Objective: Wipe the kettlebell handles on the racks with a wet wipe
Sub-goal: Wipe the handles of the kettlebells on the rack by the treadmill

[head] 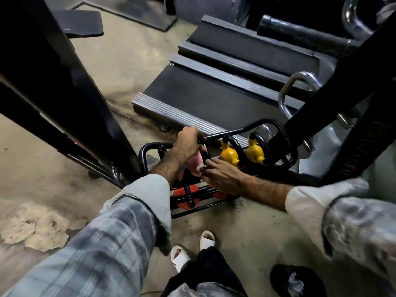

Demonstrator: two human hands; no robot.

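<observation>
Bin (297,281): black, on floor by the feet, crumpled pale material inside.
Rack (150,150): black, low, two tiers; lower holds two orange kettlebells (182,192), upper two yellow kettlebells (230,156).
Left hand (187,142): curled over a black kettlebell handle (206,156).
Right hand (222,174): fingertips pinch pink wet wipe (196,163) at that handle.
Treadmills (214,88): two, beyond.

We're in a gym, treadmill deck (216,91) stretched out ahead, yellow kettlebells (230,154) on a low black rack (246,129), chrome machine handles (287,93) to our right, worn concrete floor (53,189) under us
</observation>
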